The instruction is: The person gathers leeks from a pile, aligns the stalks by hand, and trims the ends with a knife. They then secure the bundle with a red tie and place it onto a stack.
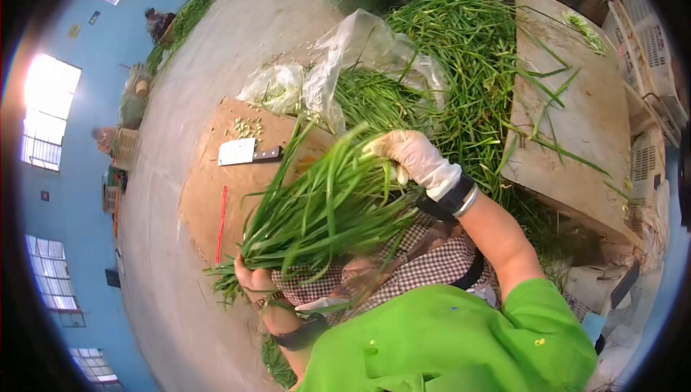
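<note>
A large bunch of garlic chives (324,205), with long flat green leaves, lies across my lap and the near side of a wooden board (198,208). My left hand (252,277) is wrapped around its lower left end, with some fingers hidden under the leaves. In a white glove, my right hand (414,158) is closed on leaves at the bunch's upper right. Beyond the bunch, a cleaver (241,152) with a dark handle lies flat on the board. A thin red strip (222,223) and small pale cut ends (247,128) lie there too.
Loose chives are heaped (468,53) behind my right hand, beside a clear plastic bag (360,39). A second board (576,118) on the right carries stray leaves. Crates (648,161) line the right edge. Another person (155,25) is far off at upper left.
</note>
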Motion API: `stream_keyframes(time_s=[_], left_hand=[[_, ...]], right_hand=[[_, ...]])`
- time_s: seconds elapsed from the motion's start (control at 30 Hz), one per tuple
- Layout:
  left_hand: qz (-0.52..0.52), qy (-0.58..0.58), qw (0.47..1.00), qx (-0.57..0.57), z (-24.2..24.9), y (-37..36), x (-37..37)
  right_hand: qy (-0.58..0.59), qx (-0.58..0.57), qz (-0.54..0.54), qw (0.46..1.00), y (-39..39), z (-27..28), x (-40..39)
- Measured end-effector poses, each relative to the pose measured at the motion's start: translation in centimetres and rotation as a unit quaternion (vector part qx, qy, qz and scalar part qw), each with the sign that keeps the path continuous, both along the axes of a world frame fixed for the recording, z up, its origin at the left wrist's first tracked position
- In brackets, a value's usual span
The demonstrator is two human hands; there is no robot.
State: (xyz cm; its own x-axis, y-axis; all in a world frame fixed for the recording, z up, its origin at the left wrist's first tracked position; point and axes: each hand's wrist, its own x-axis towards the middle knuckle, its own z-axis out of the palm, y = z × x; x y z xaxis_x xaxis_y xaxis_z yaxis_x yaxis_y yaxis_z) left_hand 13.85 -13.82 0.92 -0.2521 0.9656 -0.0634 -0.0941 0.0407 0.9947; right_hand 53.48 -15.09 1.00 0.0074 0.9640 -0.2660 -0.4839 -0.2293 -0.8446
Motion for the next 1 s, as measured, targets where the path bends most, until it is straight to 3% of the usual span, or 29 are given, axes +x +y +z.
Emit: stream_keyframes(time_s=[0.1, 0.13, 0.2, 0.23, 0.27, 0.3, 0.33, 0.37, 0.43, 0.47, 0.53, 0.6, 0.67, 0.73, 0.77, 0.8, 0.93, 0.97, 1.0], left_hand=[[0.037, -0.207, 0.976, -0.051, 1.0, -1.1, 1.2], [0.025, -0.119, 0.992, -0.029, 1.3, -1.6, 1.7], [-0.009, 0.063, 0.998, 0.012, 1.6, -2.0, 2.3], [-0.004, 0.078, 0.997, 0.017, 0.7, -1.7, 1.6], [-0.007, 0.07, 0.997, 0.016, 0.9, -1.7, 2.0], [-0.01, 0.059, 0.998, 0.015, 1.3, -1.8, 2.6], [-0.012, 0.049, 0.999, 0.014, 1.4, -1.9, 2.9], [-0.023, 0.053, 0.998, 0.01, 1.0, -1.7, 2.4], [0.022, 0.013, 1.0, -0.015, 0.3, -1.2, 1.8], [0.046, -0.007, 0.999, -0.026, 0.0, -1.0, 1.4], [0.031, 0.03, 0.999, -0.018, -0.3, -1.1, 1.0], [0.012, 0.057, 0.998, -0.017, 0.6, -1.4, 1.9], [-0.001, 0.09, 0.996, -0.023, 0.6, -1.3, 1.6], [0.008, 0.095, 0.995, -0.014, 0.7, -1.1, 1.7], [0.024, 0.085, 0.996, -0.003, 0.6, -1.2, 1.9], [0.04, 0.075, 0.996, 0.008, 0.6, -1.3, 2.0], [0.034, 0.081, 0.996, 0.002, 0.0, -1.6, 0.9], [0.079, 0.021, 0.996, -0.03, -0.3, -1.3, 0.6], [0.082, 0.027, 0.995, -0.043, -0.5, -1.2, 0.5]], right_hand=[[0.017, -0.019, 0.009, 1.0, -0.7, -2.4, -0.5], [0.066, 0.007, 0.06, 0.996, -0.8, -2.4, -0.1], [0.005, 0.011, 0.057, 0.998, -1.7, -2.7, 0.0], [-0.044, 0.019, 0.072, 0.996, -1.8, -4.1, 0.5], [-0.186, -0.019, 0.057, 0.981, -2.3, -3.5, 1.4], [-0.307, 0.083, -0.035, 0.947, -2.3, -6.1, 2.1], [-0.407, 0.099, -0.101, 0.902, -2.3, -7.7, 3.5], [-0.561, 0.056, -0.111, 0.818, -2.6, -6.1, 5.0], [-0.599, 0.002, -0.219, 0.771, -2.8, -6.5, 8.4], [-0.629, 0.081, -0.36, 0.684, -2.3, -9.6, 9.8], [-0.846, -0.01, -0.251, 0.47, -2.4, -3.9, 8.2], [-0.766, 0.038, -0.125, 0.629, -1.2, -2.5, 5.3], [-0.729, 0.036, -0.057, 0.681, 0.7, -1.5, 1.7], [-0.696, 0.213, -0.115, 0.676, 4.2, -4.9, -0.8], [-0.592, 0.177, 0.058, 0.784, 5.7, -4.5, -0.6], [-0.456, 0.133, 0.227, 0.85, 6.7, -4.3, -0.5], [-0.578, -0.004, 0.108, 0.809, 8.1, -3.5, 0.5], [-0.554, 0.023, 0.033, 0.831, 7.6, -3.8, 1.8], [-0.584, -0.059, 0.011, 0.81, 7.5, -3.6, 2.7]])
